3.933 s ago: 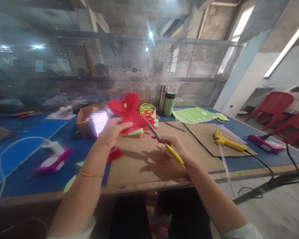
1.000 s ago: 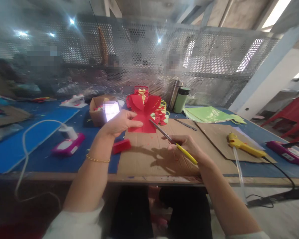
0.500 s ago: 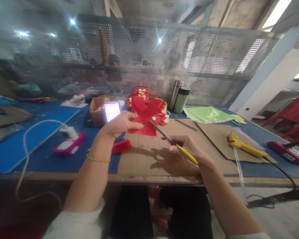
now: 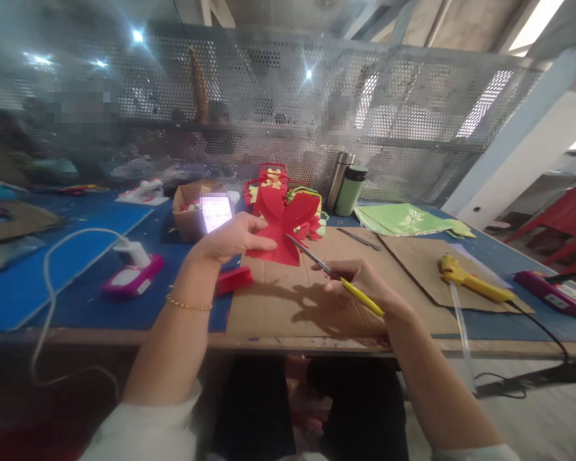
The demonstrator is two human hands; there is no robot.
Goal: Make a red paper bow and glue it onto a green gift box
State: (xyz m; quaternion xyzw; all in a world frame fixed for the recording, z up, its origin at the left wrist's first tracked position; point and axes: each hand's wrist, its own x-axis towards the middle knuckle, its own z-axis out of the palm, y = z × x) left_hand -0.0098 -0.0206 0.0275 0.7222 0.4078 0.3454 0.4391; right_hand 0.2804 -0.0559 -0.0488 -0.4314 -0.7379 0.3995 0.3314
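Left grip (image 4: 240, 237) pinched, right grip (image 4: 358, 282) curled inward, both forearms (image 4: 170, 349) stretched forward, converging.

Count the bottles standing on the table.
2: a green bottle and, partly behind it to the left, a silver bottle, both toward the back of the table. Any behind the red paper would be hidden.

The paper cutout (image 4: 283, 225) is left of the scissors (image 4: 335, 275), the glue gun (image 4: 475, 282) right.

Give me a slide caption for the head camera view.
Left hand holds a red paper cutout, right hand yellow-handled scissors, over brown cardboard.
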